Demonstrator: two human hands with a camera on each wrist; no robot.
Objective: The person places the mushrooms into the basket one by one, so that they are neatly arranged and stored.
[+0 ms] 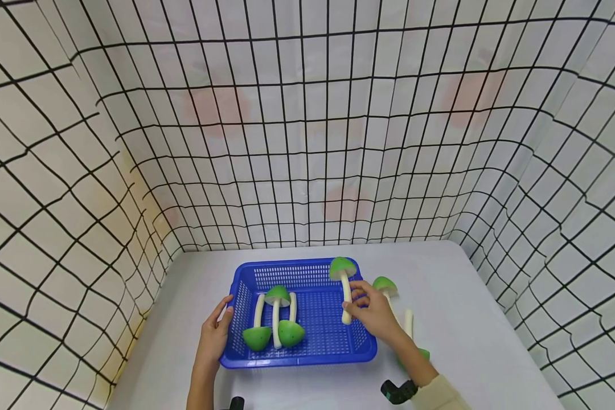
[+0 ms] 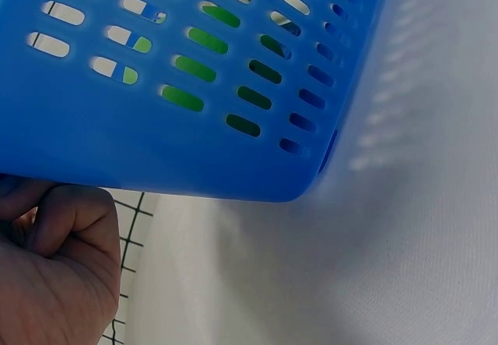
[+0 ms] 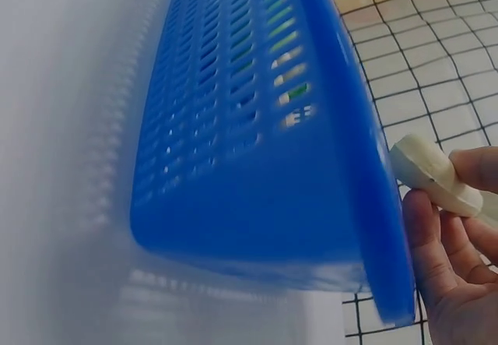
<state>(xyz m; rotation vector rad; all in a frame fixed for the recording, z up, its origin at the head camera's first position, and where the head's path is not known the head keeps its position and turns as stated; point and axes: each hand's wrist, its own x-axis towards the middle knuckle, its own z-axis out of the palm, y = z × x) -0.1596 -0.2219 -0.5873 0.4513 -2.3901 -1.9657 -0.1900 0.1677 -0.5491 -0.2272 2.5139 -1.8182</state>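
A blue plastic basket [image 1: 320, 319] with slotted sides stands on the white table. My left hand [image 1: 212, 340] grips its left rim, fingers curled at the edge in the left wrist view. With thumb and fingers, my right hand [image 1: 373, 314] pinches the pale stem of a green-capped toy mushroom [image 1: 343, 269] over the basket's right end, cap pointing away from me. That stem [image 3: 432, 170] shows beside the rim in the right wrist view. Three more toy mushrooms lie in the basket's left half: one with its cap [image 1: 277, 295] at the far end, two with caps [image 1: 257, 338] toward me.
Right of the basket, partly behind my right arm, toy mushrooms [image 1: 385, 286] lie on the table [image 1: 471, 319]. One stem [image 1: 409, 323] points away from me. Black wire mesh [image 1: 318, 136] over white cloth rises at the back and both sides. A black device [image 1: 398, 393] sits at my right wrist.
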